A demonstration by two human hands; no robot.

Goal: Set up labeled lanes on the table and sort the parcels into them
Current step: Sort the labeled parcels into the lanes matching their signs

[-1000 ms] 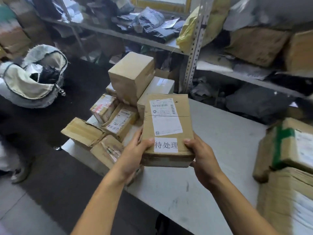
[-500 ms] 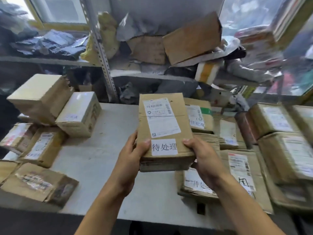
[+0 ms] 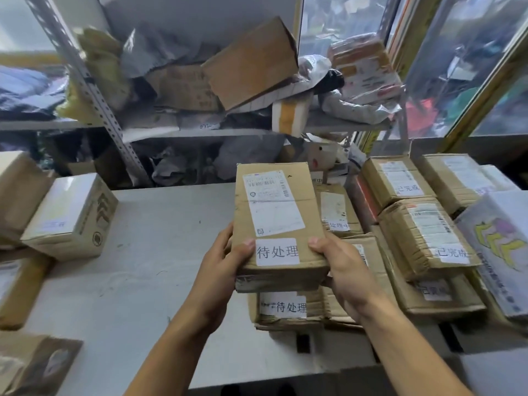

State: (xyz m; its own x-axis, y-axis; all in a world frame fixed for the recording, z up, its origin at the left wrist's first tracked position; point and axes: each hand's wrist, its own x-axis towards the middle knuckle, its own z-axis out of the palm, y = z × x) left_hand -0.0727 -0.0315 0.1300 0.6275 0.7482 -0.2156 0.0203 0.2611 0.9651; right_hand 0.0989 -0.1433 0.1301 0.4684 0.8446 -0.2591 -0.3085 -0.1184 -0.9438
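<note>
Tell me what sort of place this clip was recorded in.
Probably a parcel pickup or courier sorting room: a metal shelf rack stuffed with mailer bags and boxes, and labelled cardboard parcels stacked on a white table.

This is a parcel sorting room or courier depot. A grey table (image 3: 160, 252) carries taped cardboard parcels (image 3: 423, 235) with shipping labels at three and nine o'clock. At twelve o'clock, perforated metal shelving (image 3: 94, 92) is crammed with crushed boxes (image 3: 251, 64) and grey mailer bags (image 3: 154, 52).
</note>
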